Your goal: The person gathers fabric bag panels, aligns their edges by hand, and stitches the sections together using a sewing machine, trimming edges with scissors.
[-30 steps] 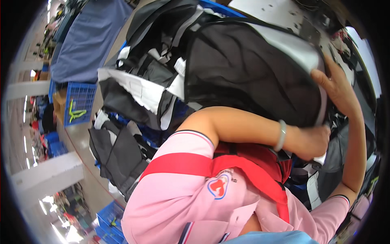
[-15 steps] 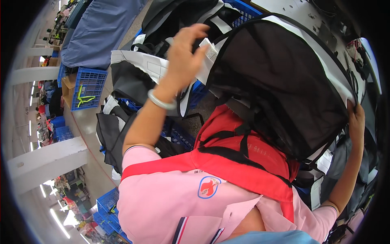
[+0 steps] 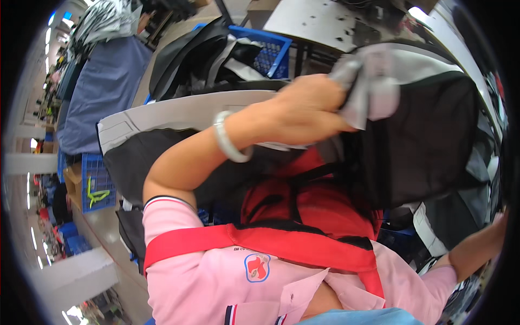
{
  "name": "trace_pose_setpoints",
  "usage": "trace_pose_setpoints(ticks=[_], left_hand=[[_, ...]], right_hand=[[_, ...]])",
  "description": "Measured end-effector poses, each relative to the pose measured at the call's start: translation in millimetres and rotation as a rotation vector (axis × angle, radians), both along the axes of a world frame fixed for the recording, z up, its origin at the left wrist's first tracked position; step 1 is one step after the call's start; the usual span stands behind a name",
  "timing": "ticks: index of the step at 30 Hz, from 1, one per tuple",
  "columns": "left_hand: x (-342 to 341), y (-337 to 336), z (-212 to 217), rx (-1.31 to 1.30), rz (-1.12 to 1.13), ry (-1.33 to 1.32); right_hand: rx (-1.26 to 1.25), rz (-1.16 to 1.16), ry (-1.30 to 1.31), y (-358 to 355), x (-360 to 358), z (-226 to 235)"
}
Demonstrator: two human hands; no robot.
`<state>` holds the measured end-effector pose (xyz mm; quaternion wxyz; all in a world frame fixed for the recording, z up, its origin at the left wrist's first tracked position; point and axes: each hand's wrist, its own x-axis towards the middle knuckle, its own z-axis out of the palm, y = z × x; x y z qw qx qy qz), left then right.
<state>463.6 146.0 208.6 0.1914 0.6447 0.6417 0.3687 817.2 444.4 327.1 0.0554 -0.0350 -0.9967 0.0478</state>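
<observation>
My left hand (image 3: 317,105), with a pale bangle at its wrist, is closed on the edge of a black fabric piece (image 3: 428,141) with a white border. The gripped corner and a light tag-like patch beside it are smeared by motion. The black piece hangs over my red apron (image 3: 325,206). Under my left forearm lies another black fabric panel (image 3: 157,157) with a broad white edge. My right hand (image 3: 499,223) is at the far right rim of the picture; its fingers are hidden there.
A blue crate (image 3: 276,54) heaped with black and white pieces stands ahead. Beyond it is a white tabletop (image 3: 309,24). A blue-grey cloth (image 3: 108,86) covers a stack at the left, above another blue crate (image 3: 99,184). More dark fabric (image 3: 460,216) lies at the right.
My left hand has moved right and taken hold of the black piece's edge. My right hand has left that piece and moved down and outward to the right.
</observation>
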Motion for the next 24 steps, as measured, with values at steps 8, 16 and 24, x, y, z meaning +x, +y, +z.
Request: trace_pose_setpoints(ticks=[8, 16, 24], left_hand=[[61, 80, 49, 0.2, -0.123, 0.288], [17, 63, 25, -0.649, -0.529, -0.564], [-21, 114, 70, -0.261, -0.194, 0.283]], right_hand=[[0.031, 0.29, 0.046, -79, -156, 5], [-0.38, 0.225, -0.156, -82, -158, -41], [-0.629, -0.067, 0.062, -46, -189, -46]])
